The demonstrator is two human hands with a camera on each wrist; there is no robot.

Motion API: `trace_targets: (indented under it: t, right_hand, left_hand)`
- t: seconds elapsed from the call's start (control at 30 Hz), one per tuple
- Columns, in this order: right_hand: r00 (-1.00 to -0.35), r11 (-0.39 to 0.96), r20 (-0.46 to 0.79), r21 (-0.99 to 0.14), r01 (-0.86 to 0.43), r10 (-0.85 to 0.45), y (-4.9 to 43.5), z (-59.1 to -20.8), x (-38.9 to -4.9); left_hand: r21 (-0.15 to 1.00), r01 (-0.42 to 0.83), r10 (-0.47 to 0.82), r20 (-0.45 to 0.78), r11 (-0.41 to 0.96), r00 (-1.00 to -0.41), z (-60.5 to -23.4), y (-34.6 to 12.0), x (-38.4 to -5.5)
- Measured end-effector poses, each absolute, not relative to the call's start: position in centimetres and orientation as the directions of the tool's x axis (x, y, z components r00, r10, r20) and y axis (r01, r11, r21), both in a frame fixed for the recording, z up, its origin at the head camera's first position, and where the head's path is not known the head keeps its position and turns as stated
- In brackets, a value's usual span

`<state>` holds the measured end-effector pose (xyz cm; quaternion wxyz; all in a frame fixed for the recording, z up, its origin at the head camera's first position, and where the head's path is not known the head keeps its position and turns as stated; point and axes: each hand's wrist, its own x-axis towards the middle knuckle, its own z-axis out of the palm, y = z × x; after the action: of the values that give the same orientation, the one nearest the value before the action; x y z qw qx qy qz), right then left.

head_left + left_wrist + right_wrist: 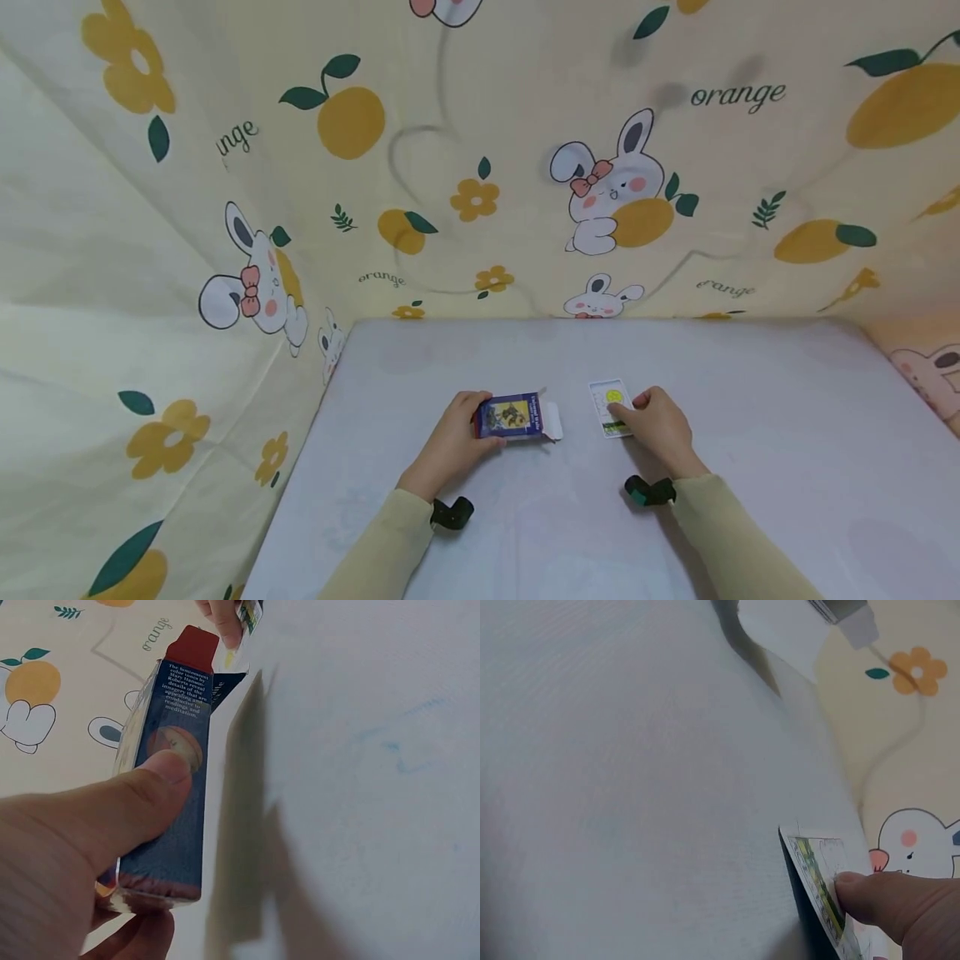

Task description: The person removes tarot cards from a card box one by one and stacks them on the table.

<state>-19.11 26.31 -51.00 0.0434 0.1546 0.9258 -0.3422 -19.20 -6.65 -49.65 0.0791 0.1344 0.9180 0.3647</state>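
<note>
My left hand (pixel 454 433) grips a small dark blue card box (pixel 510 416) with a yellow picture on its face, lying on its side above the white table. In the left wrist view the thumb presses along the box's narrow printed side, and a red-lined end flap (pixel 193 646) stands out from its opened end. To the right, my right hand (pixel 660 427) pinches a white-bordered picture card (pixel 602 403) with a yellow round patch and a green strip. Seen from the right wrist, the thumb lies on the card's face and its other side shows dark.
A white-covered table (pixel 540 517) lies under both hands. Behind it and to the left hangs a cream cloth (pixel 517 100) printed with rabbits, oranges and flowers. Each wrist wears a small black camera (pixel 454 512).
</note>
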Motion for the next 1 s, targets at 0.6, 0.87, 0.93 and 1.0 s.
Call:
trace_targets:
  t: [0.6,0.87,0.93,1.0]
  right_hand:
    - [-0.948,0.745,-0.163,-0.587,0.315,0.273,26.16,-51.7,-19.35]
    - [-0.947,0.742,-0.172,-0.589,0.319,0.271,26.15,-51.38,-19.28]
    - [-0.947,0.721,-0.173,-0.616,0.317,0.269,26.26,-51.25,-19.28]
    - [-0.949,0.692,-0.167,-0.652,0.309,0.267,26.3,-50.97,-19.28]
  left_hand:
    - [0.693,0.197,0.314,-0.045,0.693,-0.948,-49.81,-6.54,-19.21]
    - [0.693,0.186,0.301,-0.047,0.696,-0.952,-49.73,-6.62,-19.14]
    - [0.696,0.191,0.306,-0.043,0.692,-0.951,-49.62,-6.71,-19.15]
    - [0.699,0.194,0.309,-0.041,0.689,-0.95,-49.48,-6.85,-19.18]
